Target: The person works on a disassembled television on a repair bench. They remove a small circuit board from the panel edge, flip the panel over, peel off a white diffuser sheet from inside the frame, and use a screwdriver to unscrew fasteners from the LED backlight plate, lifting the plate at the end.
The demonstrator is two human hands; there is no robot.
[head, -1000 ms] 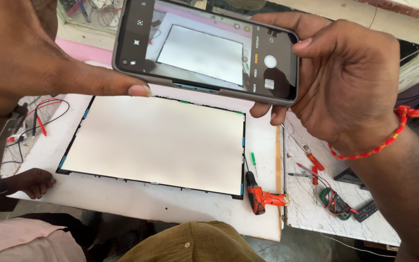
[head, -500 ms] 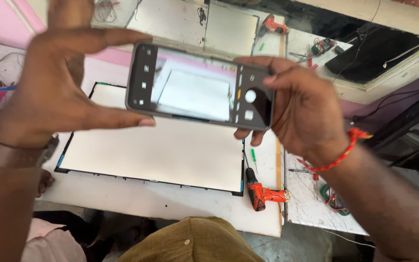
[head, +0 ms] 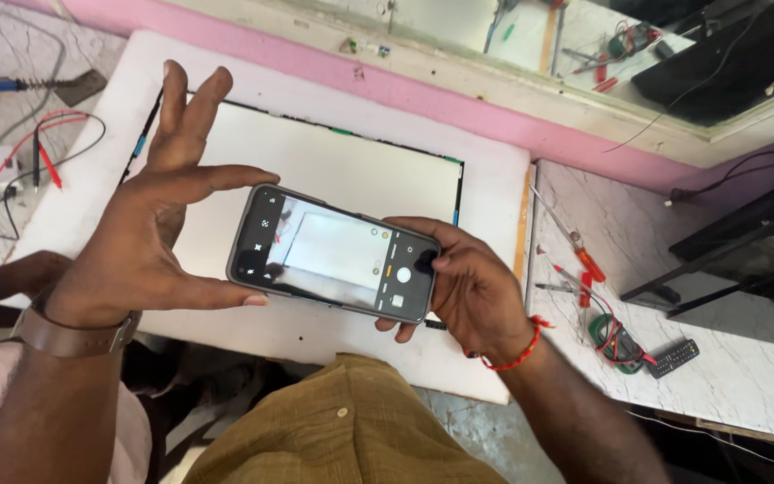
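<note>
Head view, the only one we have:

- We hold a smartphone [head: 333,254] level and sideways in both hands, above a white panel [head: 333,170] that lies flat on a white foam board [head: 485,358].
- Left hand [head: 150,242]: thumb under the phone's lower left edge, forefinger along the top edge, so that short end is clamped between them. The other fingers are spread upward, clear of the phone.
- Right hand [head: 468,291]: wrapped round the phone's right end from behind and below, closed on it. The thumb sits on the screen near the round white button at the right side.
- The phone screen shows a camera picture of a pale rectangle with dark margins and control icons at both ends.
- The panel has a thin dark border with short blue tabs on the left and right edges. The phone and both hands cover its lower middle part.
- Brown strap [head: 73,333] on the left wrist, red thread band [head: 517,358] on the right wrist.
- Another person's hand [head: 20,273] rests at the board's left edge, well apart from the phone.
- Right of the board, on the marble bench [head: 745,376]: red-handled screwdrivers [head: 584,264], a coil of green and red wire [head: 615,341], a black remote control [head: 674,357].
- Left of the board: red and black test leads [head: 42,157] on the bench.
- Bottom of frame: olive shirt [head: 342,430].
</note>
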